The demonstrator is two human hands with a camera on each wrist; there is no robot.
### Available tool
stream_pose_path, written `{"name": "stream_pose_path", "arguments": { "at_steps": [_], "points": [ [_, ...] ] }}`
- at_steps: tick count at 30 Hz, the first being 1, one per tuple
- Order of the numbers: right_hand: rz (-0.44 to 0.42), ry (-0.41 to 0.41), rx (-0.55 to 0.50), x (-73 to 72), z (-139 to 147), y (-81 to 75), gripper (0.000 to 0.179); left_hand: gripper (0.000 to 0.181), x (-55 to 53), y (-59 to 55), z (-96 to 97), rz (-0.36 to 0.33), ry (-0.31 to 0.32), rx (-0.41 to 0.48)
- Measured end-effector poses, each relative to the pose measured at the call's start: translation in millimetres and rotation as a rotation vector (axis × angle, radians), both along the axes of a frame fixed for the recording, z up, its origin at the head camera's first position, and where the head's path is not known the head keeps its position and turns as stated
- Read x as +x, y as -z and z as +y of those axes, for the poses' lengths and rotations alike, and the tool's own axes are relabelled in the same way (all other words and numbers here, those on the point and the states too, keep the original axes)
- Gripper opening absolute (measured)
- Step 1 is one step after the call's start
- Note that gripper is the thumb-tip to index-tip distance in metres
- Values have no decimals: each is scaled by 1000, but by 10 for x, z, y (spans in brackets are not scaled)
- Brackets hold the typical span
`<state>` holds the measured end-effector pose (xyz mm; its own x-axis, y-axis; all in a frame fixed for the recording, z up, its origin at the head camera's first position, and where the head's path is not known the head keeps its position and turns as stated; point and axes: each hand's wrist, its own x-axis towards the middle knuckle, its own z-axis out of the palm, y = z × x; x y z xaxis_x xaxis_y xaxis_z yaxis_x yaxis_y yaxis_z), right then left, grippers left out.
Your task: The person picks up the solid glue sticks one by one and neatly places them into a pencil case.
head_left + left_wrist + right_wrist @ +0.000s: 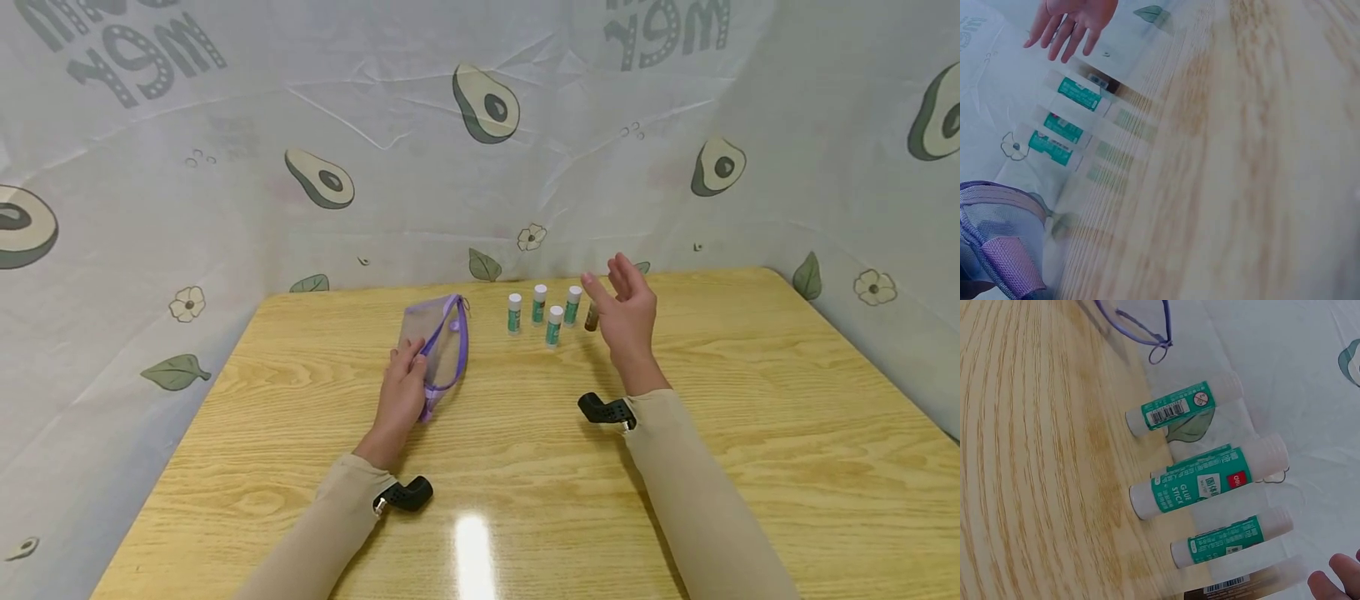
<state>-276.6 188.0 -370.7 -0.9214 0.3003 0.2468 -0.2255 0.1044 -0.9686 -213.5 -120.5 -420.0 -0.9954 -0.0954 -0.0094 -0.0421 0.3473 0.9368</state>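
Note:
My left hand point(402, 390) grips the near left side of a mesh zip pouch point(448, 342) with purple trim, its mouth gaping. Part of the pouch point(1007, 240) also shows low in the left wrist view. My right hand point(628, 321) is raised with its fingers extended, holding nothing. Behind its thumb a brown tube point(592, 317) stands partly hidden. Several white-capped glue sticks with green labels stand upright between the hands, the nearest glue stick point(553, 327) in front of the others. One glue stick point(1207, 478) shows its printed label in the right wrist view.
The wood-grain table point(525, 467) reaches back to a pale hanging sheet point(420, 208) printed with avocados and leaves. A black wrist camera mount point(405, 495) juts from the left sleeve, and another mount point(606, 410) from the right sleeve.

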Motion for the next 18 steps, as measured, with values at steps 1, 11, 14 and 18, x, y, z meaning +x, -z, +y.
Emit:
{"name": "stream_pose_path", "arguments": {
  "at_steps": [1, 11, 14, 18],
  "points": [
    [-7, 3, -5, -8, 4, 8, 75, 49, 0, -1, 0, -4, 1, 2],
    [-47, 17, 12, -29, -4, 49, 71, 48, 0, 10, -16, -5, 8, 16],
    [-44, 10, 13, -31, -4, 63, 69, 48, -3, 14, -17, -3, 6, 18],
    [-59, 15, 9, -38, 7, 85, 68, 48, -16, 20, -14, 0, 9, 10]
  ]
}}
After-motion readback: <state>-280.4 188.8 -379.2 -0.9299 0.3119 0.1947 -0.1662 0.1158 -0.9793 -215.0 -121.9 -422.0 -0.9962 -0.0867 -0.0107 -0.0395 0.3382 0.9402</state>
